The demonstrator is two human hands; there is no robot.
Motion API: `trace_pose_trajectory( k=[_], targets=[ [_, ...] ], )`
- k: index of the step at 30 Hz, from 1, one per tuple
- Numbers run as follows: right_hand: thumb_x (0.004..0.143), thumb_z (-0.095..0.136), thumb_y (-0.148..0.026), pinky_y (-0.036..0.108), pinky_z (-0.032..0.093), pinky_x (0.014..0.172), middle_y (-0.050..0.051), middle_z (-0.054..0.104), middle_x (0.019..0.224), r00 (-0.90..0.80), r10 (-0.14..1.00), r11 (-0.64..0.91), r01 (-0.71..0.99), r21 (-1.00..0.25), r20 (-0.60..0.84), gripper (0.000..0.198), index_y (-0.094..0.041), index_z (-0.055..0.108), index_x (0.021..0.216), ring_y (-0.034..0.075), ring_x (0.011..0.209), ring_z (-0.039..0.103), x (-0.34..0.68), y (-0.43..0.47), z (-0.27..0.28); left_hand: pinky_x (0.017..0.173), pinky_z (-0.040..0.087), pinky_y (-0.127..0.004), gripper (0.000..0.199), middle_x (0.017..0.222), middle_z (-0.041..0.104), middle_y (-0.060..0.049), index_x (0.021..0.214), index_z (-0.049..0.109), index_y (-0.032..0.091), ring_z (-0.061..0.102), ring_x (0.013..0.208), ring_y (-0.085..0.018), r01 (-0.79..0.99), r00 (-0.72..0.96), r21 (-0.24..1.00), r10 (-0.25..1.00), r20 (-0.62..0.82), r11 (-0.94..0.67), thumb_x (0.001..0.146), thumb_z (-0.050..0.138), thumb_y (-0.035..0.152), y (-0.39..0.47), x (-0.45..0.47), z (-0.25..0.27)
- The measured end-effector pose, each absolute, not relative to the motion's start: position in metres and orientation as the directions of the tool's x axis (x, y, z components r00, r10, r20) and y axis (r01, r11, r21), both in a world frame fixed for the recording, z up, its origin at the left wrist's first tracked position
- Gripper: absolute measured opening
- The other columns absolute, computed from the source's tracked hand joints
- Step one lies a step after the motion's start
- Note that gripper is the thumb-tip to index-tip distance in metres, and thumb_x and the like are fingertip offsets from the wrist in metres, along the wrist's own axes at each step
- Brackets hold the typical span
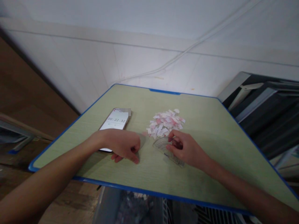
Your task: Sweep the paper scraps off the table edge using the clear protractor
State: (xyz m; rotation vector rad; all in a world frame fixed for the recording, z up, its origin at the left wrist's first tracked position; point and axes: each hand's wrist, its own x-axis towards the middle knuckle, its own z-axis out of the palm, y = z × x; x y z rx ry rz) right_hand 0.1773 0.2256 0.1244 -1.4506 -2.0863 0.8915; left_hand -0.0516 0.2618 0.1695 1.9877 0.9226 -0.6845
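Observation:
My right hand [187, 147] pinches a clear plastic protractor [161, 144] between thumb and fingers, at the near edge of a heap of small torn paper scraps [167, 121]. The scraps are white and pink. The protractor lies low over the table, its curved edge toward the heap. My left hand [123, 144] is closed with the fingers curled under, over the lower right part of a phone [118, 119]. What it holds, if anything, is hidden. A timer reading 00:22:32 shows on the phone's lit screen, whose lower part the hand covers.
The pale green table [205, 118] has a blue rim and stands against a white wall [149, 59] with a cable. Below its near edge is a grey bin [102, 205] with a jumble inside. Dark flat panels [259, 102] lean at the right, a brown panel [30, 77] at the left.

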Motion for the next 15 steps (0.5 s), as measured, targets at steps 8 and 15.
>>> trace_pose_trajectory(
  k=[8, 15],
  targets=[
    [0.075, 0.057, -0.023, 0.019, 0.025, 0.045, -0.010, 0.035, 0.048, -0.388, 0.922, 0.243, 0.614, -0.751, -0.018, 0.011, -0.017, 0.053, 0.083, 0.007, 0.044, 0.032, 0.1769, 0.2162, 0.1289, 0.035, 0.036, -0.019, 0.035, 0.035, 0.047, 0.005, 0.046, 0.040, 0.020, 0.046, 0.033, -0.010, 0.806, 0.580, 0.457, 0.348, -0.737, -0.375, 0.079, 0.051, 0.024, 0.2613, -0.0522, 0.1696],
    [0.075, 0.056, -0.023, 0.020, 0.026, 0.047, -0.010, 0.036, 0.048, -0.381, 0.924, 0.242, 0.651, -0.719, -0.034, 0.010, -0.017, 0.052, 0.082, 0.007, 0.044, 0.034, 0.1772, 0.2140, 0.1304, 0.035, 0.035, -0.019, 0.034, 0.035, 0.046, 0.005, 0.047, 0.041, 0.021, 0.046, 0.032, -0.010, 0.803, 0.585, 0.457, 0.354, -0.730, -0.383, 0.079, 0.051, 0.025, 0.2609, -0.0516, 0.1705]
  ],
)
